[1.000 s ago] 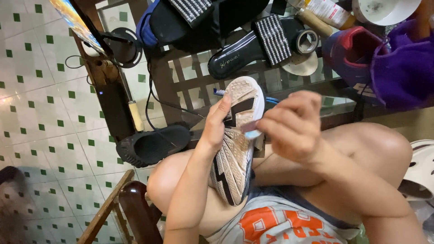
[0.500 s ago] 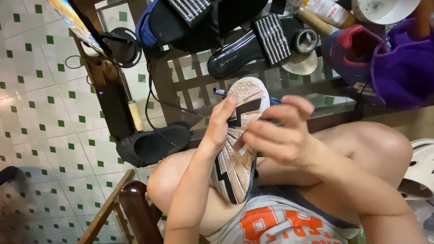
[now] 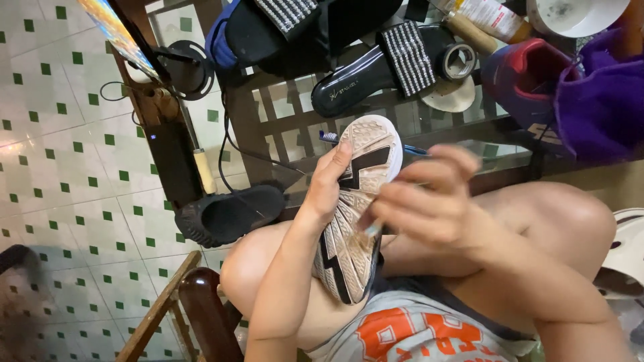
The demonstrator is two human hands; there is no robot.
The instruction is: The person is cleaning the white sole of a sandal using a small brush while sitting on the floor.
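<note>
A worn sneaker (image 3: 355, 221) rests sole-up against my lap, its tan and black tread facing me. My left hand (image 3: 329, 184) grips its left edge near the toe, thumb on the sole. My right hand (image 3: 422, 204) is over the middle of the sole, fingers pinched on a small thin tool (image 3: 371, 229) whose tip touches the tread. The hand is blurred, so the tool's shape is unclear.
A glass table (image 3: 376, 110) ahead holds black sandals (image 3: 382, 64), a tape roll (image 3: 459, 60), a red and blue shoe (image 3: 523, 80), a purple cloth (image 3: 600, 100) and a toothbrush (image 3: 330, 137). A black slipper (image 3: 228, 214) lies on the tiled floor. A wooden chair arm (image 3: 201, 305) stands at lower left.
My right hand has dropped from near the shoe's toe down to the middle of the sole. The left hand and sneaker have stayed almost still.
</note>
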